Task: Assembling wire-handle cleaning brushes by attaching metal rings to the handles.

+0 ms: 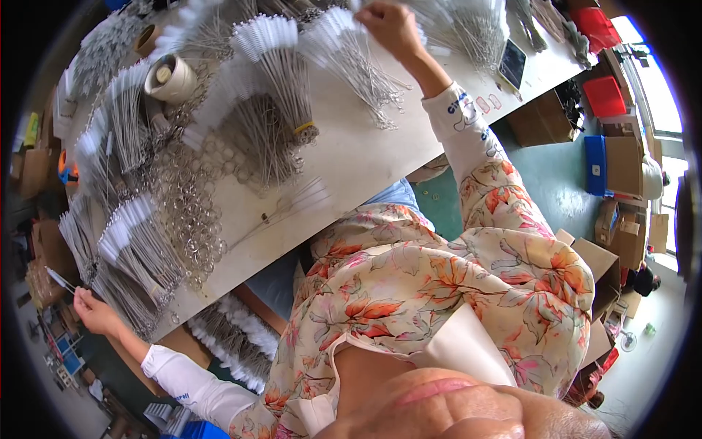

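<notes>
At the far left, past the table's edge, my left hand pinches a thin wire brush with a white bristle tip. My right hand is stretched to the far side of the table. Its fingers are curled closed above a fanned bunch of white-tipped wire brushes; whatever they hold is too hidden to tell. Beside that bunch lies a thick bundle of brushes with a yellow band round its wires. Nearest my left hand is another pile of brushes. A few loose brushes lie near the front edge.
Loose metal rings are heaped on the white table. A cream-coloured roll stands behind them. A tablet-like device lies at the right. Cardboard boxes, a blue bin and red bins stand beyond the table.
</notes>
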{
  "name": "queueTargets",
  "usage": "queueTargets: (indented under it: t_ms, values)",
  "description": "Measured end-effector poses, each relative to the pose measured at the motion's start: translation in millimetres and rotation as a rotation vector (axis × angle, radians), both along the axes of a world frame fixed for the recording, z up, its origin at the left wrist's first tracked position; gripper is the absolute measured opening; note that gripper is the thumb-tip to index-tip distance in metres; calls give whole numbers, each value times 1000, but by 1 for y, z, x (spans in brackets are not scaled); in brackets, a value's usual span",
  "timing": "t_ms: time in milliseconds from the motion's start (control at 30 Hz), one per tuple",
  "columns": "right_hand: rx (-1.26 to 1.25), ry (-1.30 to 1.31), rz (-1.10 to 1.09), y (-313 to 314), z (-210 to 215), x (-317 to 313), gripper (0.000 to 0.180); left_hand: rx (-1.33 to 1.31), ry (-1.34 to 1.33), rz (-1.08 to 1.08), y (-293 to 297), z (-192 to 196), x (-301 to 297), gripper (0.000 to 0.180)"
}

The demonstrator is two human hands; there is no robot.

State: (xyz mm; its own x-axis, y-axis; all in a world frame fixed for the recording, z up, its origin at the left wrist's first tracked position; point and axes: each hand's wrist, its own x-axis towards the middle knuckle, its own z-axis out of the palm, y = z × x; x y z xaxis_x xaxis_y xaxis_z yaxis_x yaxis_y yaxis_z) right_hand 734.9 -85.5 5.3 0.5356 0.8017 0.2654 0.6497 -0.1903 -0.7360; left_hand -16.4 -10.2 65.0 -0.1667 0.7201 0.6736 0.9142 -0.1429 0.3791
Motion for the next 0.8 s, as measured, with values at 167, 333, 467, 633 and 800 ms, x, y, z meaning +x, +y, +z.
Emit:
queueTargets:
  t_ms: [167,333,467,633,800]
  values:
    - [331,447,-30,-22,72,51,17,-48,40,-77,-29,32,95,28]
    - [-454,-663,-40,-65,40,89,21,-319,-487,-263,-56,15,150,28]
    - [-582,-624,-25,-68,13,96,16,-411,-721,-378,-65,1,175,30]
    - [-300,-780,-73,-65,13,150,18,-436,-971,-493,-79,4,179,32]
    - [494,147,41,-41,89,78,9,-472,-961,-542,-113,5,198,30]
